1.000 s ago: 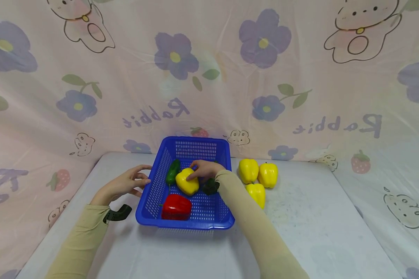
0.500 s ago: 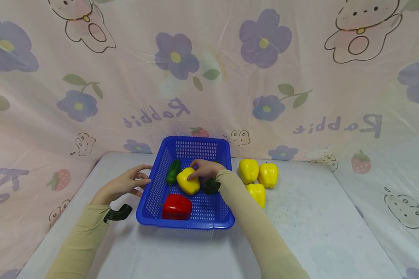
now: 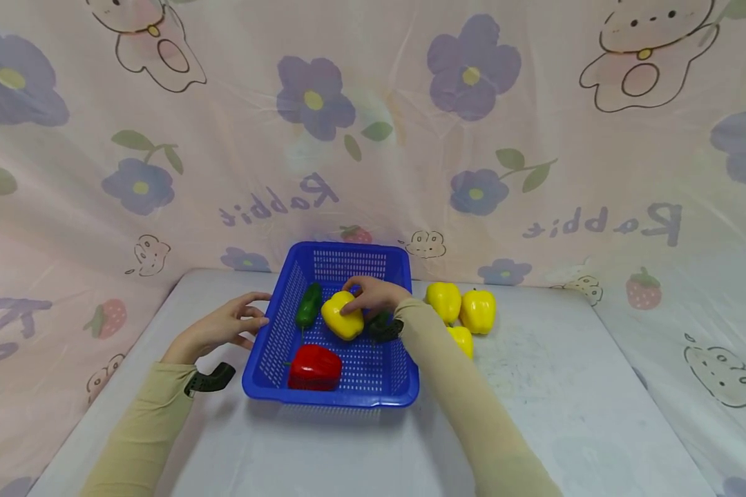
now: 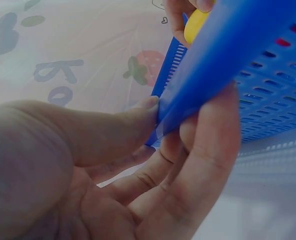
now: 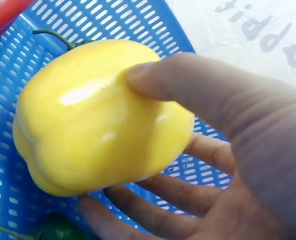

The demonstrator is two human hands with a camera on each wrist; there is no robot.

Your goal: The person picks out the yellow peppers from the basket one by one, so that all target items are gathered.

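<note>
My right hand (image 3: 376,295) holds a yellow bell pepper (image 3: 340,319) inside a blue plastic basket (image 3: 329,398). In the right wrist view the thumb lies on top of this yellow pepper (image 5: 97,115), with the fingers beneath it. My left hand (image 3: 220,328) grips the basket's left rim. From the left wrist, the thumb shows against the rim (image 4: 203,75) and the fingers curl under it. A green pepper (image 3: 309,307) lies in the basket left of the yellow one, and a red bell pepper (image 3: 315,367) lies at the front.
Three more yellow bell peppers (image 3: 477,311) stand together on the white table (image 3: 553,386), right of the basket; my right forearm partly covers one. A patterned curtain (image 3: 385,172) hangs behind the table. Each wrist carries a black camera mount (image 3: 210,379).
My right hand has lifted the yellow bell pepper slightly and shifted it to the right. The left hand and the basket stay where they were.
</note>
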